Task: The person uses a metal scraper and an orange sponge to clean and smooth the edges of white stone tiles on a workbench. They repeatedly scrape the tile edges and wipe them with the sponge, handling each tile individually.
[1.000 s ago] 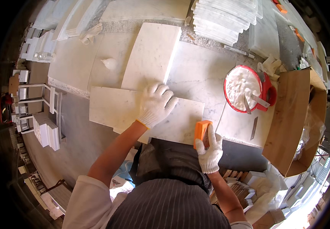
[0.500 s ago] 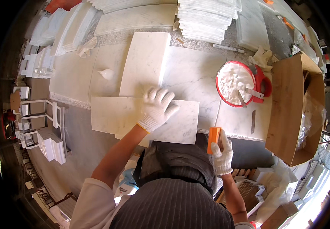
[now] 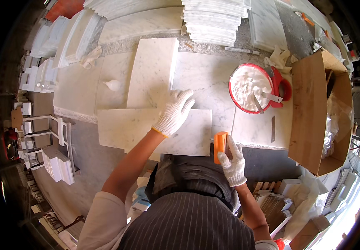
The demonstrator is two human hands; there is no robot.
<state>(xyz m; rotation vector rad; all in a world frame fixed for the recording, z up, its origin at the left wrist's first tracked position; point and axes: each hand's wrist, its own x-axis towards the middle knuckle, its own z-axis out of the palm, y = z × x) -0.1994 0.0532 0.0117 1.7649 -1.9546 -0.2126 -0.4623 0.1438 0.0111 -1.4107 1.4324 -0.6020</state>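
A pale grey-veined marble slab (image 3: 134,129) lies crosswise in front of me, its near edge by my apron. My left hand (image 3: 173,112), in a white knit glove, is over its far edge, fingers stretched out towards a stack of similar slabs (image 3: 151,71); whether the fingertips touch is unclear. My gloved right hand (image 3: 233,164) grips an orange block (image 3: 220,146) upright, close beside the slab's right end. Whether block and slab touch, I cannot tell. A red-rimmed bucket of white paste (image 3: 246,85) with a putty knife (image 3: 272,97) in it stands farther right.
A flat metal strip (image 3: 273,129) lies on the bench near the bucket. An open cardboard box (image 3: 309,116) bounds the right side. A small white bulb-shaped thing (image 3: 112,85) sits at left. Many stacked slabs (image 3: 215,21) line the back, near a crumpled glove (image 3: 91,57).
My left hand has lifted its spread fingers from the slab's face and turned, pointing farther away and right. My right hand has brought the orange block left, closer to the slab's end.
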